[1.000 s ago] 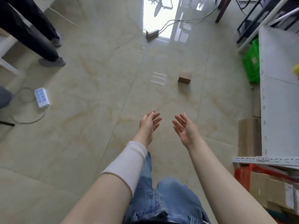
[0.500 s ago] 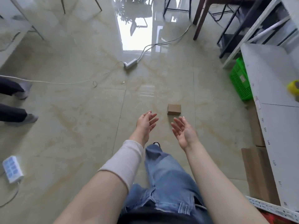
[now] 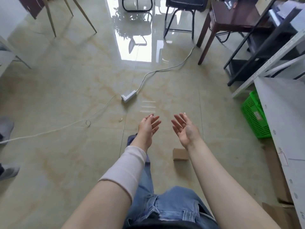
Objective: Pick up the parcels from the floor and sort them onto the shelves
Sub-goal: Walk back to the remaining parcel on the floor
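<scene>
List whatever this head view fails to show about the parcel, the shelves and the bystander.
- Small cardboard parcel: its right part is hidden behind the right forearm; any label is too small to see.
- White shelf unit: cut off by the right edge, so lower levels are unseen.
- Grey shoes: the left edge crops the bystander.

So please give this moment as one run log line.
left hand: open, empty | right hand: open, empty | parcel: on floor, under right forearm
</scene>
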{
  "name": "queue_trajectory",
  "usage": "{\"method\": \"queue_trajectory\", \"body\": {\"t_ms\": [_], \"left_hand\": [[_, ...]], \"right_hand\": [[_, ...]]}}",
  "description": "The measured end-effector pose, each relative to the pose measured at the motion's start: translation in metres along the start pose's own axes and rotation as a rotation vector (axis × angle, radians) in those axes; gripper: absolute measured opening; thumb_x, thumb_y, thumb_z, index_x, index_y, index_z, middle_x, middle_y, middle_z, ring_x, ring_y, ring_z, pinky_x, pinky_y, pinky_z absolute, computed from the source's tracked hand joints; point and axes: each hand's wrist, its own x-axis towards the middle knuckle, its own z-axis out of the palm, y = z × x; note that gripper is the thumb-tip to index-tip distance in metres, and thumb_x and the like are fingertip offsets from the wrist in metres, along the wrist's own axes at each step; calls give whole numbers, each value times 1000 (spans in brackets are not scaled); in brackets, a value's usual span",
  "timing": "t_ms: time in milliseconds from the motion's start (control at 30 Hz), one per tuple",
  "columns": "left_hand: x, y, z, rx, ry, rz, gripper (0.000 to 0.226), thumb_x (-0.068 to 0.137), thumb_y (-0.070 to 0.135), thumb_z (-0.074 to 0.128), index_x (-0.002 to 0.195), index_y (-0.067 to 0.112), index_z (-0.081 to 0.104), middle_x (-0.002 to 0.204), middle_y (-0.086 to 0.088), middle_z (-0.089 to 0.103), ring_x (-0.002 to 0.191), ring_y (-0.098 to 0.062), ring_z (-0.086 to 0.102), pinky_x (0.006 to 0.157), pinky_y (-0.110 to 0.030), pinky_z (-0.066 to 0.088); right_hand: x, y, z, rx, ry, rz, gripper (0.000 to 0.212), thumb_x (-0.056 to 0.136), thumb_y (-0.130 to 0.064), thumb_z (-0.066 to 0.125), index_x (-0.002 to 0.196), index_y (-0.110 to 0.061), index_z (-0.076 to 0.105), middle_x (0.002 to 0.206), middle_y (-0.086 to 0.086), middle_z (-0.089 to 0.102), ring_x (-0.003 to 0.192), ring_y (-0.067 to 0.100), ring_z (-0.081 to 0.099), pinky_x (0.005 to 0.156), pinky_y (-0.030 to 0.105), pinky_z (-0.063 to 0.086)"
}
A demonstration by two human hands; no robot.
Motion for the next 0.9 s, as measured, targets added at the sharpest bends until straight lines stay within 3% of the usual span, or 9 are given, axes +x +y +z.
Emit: {"method": "queue_trajectory", "body": {"t_ms": [167,300,400,500,767,900], "left_hand": [[107,93,32,79,-51,-67,40,102,19,35,138,6,43,138,-13,56,105,-23,57,73,-22,46],[180,155,71,148,-88,-97,40,102,19,35,138,5,43,138,-14,56,104,-24,58,75,-23,46],[221,182,118,207,-158,-143,40,102,18,35,139,4,42,129,-14,59,88,-18,62,74,-22,44],[255,193,174,288,-249,-204,40,102,18,34,138,5,42,120,-10,58,80,-11,60,73,-22,44],[335,211,338,482,-482,-224,41,100,17,39,139,4,42,115,-7,59,83,-11,61,73,-22,45],[347,208,420,598,-597,-258,38,99,15,40,135,4,46,96,0,63,81,-12,62,74,-22,46]], "right_hand": [[92,-56,68,78,131,16,21,100,-31,40,111,-17,51,93,-4,61,83,11,58,70,21,44],[147,-107,103,160,207,16,18,100,-30,42,92,-21,55,92,-4,61,82,12,59,70,22,44],[183,-141,112,236,284,-5,17,100,-30,41,91,-22,54,92,-4,62,81,11,59,69,22,43],[216,-174,110,312,356,-33,17,100,-30,41,91,-23,54,90,-5,62,80,11,59,69,21,42],[307,-292,59,468,512,-170,16,100,-28,44,90,-21,54,89,-4,63,77,12,59,66,22,42],[323,-343,27,585,603,-255,15,99,-28,45,90,-20,54,90,-3,64,77,13,60,65,22,43]]}}
